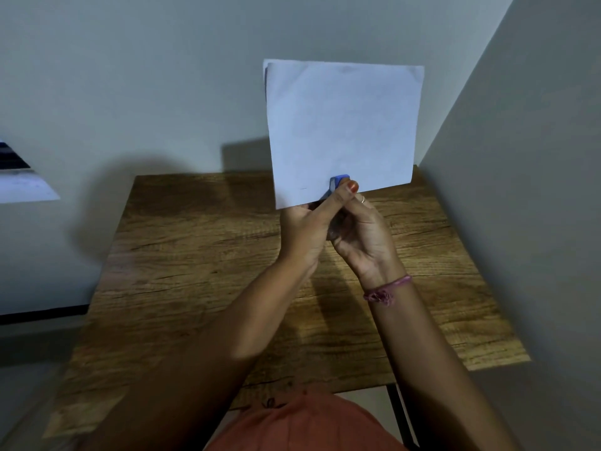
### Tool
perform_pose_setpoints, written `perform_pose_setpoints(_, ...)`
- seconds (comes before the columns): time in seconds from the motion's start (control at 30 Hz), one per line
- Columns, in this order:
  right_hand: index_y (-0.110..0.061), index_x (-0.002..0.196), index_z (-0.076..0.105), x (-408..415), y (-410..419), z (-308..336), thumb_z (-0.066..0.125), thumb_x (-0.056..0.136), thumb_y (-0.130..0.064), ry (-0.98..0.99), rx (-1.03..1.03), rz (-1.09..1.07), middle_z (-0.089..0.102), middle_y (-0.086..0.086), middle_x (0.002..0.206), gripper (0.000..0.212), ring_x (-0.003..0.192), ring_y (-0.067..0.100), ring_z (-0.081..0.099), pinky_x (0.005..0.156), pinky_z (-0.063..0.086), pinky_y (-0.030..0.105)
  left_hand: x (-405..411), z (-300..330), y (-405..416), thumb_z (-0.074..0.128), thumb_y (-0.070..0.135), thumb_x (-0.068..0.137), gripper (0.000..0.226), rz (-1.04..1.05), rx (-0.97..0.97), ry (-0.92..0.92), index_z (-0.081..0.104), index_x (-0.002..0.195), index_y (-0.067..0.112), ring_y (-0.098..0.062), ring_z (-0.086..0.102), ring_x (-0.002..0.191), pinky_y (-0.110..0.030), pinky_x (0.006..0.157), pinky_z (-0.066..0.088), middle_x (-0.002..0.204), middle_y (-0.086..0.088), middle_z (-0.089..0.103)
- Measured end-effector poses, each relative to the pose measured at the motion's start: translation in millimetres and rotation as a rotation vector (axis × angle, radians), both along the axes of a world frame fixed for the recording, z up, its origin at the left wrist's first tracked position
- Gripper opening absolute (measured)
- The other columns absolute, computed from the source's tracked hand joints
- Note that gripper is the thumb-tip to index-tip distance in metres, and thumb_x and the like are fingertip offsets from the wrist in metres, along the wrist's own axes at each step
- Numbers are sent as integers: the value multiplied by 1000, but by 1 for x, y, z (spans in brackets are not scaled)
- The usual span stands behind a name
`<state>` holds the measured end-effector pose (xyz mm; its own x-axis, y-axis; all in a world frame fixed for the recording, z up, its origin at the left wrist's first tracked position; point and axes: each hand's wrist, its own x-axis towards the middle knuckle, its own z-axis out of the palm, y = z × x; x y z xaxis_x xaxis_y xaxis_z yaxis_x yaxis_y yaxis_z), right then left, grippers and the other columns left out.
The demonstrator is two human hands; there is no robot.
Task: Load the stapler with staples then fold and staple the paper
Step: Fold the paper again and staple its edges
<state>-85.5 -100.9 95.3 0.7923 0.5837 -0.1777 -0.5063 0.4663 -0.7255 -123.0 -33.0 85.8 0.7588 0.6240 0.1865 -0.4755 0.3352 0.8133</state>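
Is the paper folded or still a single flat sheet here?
Folded: the paper shows a second layer's edge offset at its top left corner.

Most of the blue stapler (338, 183) is hidden inside both hands' grip.

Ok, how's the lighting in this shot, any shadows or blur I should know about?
Head view: dim and bluish overall; the folded paper held upright casts a dark shadow on the wall behind its lower left, and the arms shadow the wooden table. The lower left corner smears with blur. Wide-angle bending tilts the wall edges. The blue stapler is mostly hidden by both hands.
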Motion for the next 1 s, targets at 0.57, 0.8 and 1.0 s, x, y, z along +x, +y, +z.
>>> perform_pose_setpoints(0.57, -9, 87, 61, 1, -10, -7, 66, 76, -21, -101, -3, 126, 67, 7, 87, 17, 78, 14, 64, 70, 51, 26, -2, -11, 17, 46, 27, 99, 37, -159, -148, 113, 74, 84, 7, -15, 69, 78, -24, 68, 55, 81, -8, 73)
perform_pose_setpoints(0.8, -10, 103, 66, 21, -30, -47, 60, 87, 0, -236, -285, 96, 74, -5, 86, 20, 82, 5, 68, 69, 52, 17, 1, -3, 43, 46, 15, 99, 20, -85, -360, 75, 54, 113, 3, -20, 69, 98, -31, 84, 56, 110, -12, 68)
perform_pose_setpoints(1.0, -13, 107, 67, 61, -33, -105, 73, 82, -21, -546, -1126, -82, 68, 1, 102, 27, 99, 20, 62, 91, 51, 40, -3, -9, 60, 47, 13, 99, 28, -53, -347, 122, 48, 126, 5, -24, 68, 101, -36, 81, 58, 122, -16, 63)
